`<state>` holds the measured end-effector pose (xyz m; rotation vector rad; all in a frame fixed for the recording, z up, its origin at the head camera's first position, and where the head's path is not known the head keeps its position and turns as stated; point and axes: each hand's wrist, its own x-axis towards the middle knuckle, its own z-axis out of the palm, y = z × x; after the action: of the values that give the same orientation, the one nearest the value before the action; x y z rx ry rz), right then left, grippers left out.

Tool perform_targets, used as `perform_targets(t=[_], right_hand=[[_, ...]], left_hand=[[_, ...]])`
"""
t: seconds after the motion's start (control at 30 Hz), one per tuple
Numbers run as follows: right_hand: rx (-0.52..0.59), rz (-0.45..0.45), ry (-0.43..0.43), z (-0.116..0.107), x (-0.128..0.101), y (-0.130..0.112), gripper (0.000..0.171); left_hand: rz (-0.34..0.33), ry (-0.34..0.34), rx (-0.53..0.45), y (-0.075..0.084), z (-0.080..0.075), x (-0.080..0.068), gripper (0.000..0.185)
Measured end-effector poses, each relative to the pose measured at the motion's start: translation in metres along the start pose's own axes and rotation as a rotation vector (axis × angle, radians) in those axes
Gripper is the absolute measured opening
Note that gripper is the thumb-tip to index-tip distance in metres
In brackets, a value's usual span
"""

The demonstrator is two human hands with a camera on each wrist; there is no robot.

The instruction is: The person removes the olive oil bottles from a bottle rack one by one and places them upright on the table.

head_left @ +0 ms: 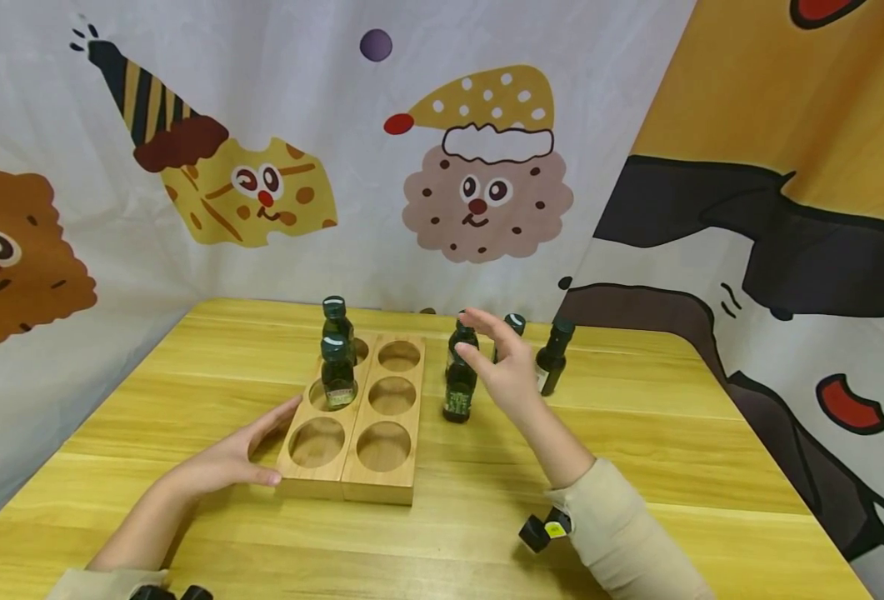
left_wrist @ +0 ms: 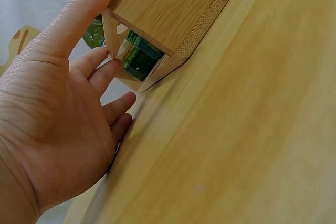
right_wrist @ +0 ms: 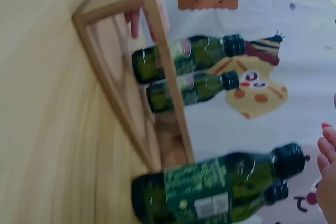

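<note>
A two-row wooden rack (head_left: 377, 492) with round holes stands on the table, with two small green glass bottles, one nearer (head_left: 338, 375) and one farther (head_left: 337, 321), in its left row. My left hand (head_left: 220, 458) rests against the rack's left side, thumb at the near corner, fingers loosely extended. Right of the rack, my right hand (head_left: 512, 379) is raised beside a standing green bottle (head_left: 459, 396), thumb and fingers spread and nothing between them. In the right wrist view this bottle (right_wrist: 210, 187) and the fingertips (right_wrist: 328, 148) are apart.
Behind the nearer loose bottle stands another (head_left: 460, 337). Farther right are a partly hidden bottle (head_left: 515, 323) and a slimmer dark bottle (head_left: 552, 362). A cloth with cartoon prints (head_left: 367, 208) hangs behind the wooden table (head_left: 636, 450).
</note>
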<state>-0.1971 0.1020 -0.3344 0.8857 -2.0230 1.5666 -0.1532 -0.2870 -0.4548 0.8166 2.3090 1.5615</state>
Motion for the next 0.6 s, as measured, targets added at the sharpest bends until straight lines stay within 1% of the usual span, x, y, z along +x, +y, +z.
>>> perform_targets(t=[0.07, 0.17, 0.43, 0.6], right_hand=[[0.038, -0.008, -0.011, 0.005, 0.002, -0.005, 0.042], [0.066, 0.002, -0.03, 0.014, 0.004, -0.011, 0.043], [0.104, -0.01, -0.082, 0.04, 0.006, -0.02, 0.043], [0.117, 0.049, -0.115, 0.053, 0.009, -0.025, 0.043]], left_hand=[[0.001, 0.0, 0.0, 0.0, 0.0, 0.0, 0.098], [0.003, 0.0, -0.002, 0.0, 0.0, 0.0, 0.098], [0.006, 0.001, 0.007, 0.003, 0.001, 0.001, 0.099], [0.004, 0.003, 0.016, 0.004, 0.001, 0.001, 0.098]])
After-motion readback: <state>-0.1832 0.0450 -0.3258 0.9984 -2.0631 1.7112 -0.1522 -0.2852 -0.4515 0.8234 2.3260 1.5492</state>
